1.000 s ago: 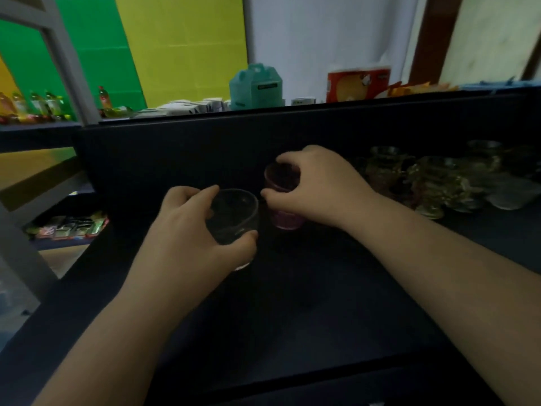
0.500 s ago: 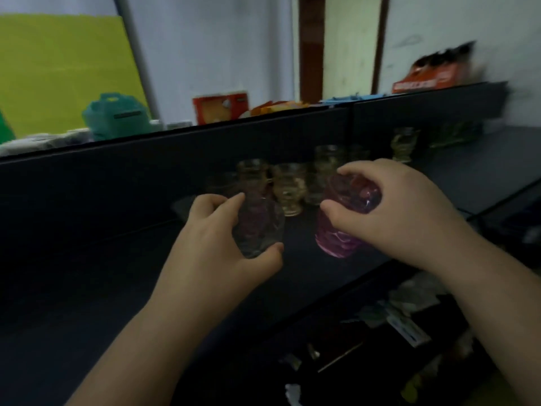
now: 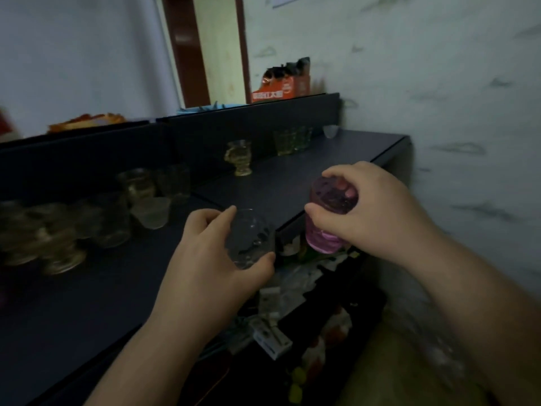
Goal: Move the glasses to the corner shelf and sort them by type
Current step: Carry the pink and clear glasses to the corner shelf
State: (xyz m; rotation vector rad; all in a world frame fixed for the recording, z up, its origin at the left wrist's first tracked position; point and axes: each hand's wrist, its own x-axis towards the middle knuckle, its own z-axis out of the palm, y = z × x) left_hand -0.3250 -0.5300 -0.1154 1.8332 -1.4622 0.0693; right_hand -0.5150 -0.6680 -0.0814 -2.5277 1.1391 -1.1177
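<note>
My left hand (image 3: 205,259) grips a clear glass (image 3: 250,238); my right hand (image 3: 371,209) clutches a pink glass (image 3: 325,230), its far side hidden by fingers.

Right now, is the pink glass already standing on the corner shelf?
No, the right hand grips the pink glass in the air at the front edge of the corner shelf.

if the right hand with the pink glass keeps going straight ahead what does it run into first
Probably nothing at once: the right hand holding the pink glass faces bare corner shelf. Farther on stand the green glasses, though depth is unclear.
</note>
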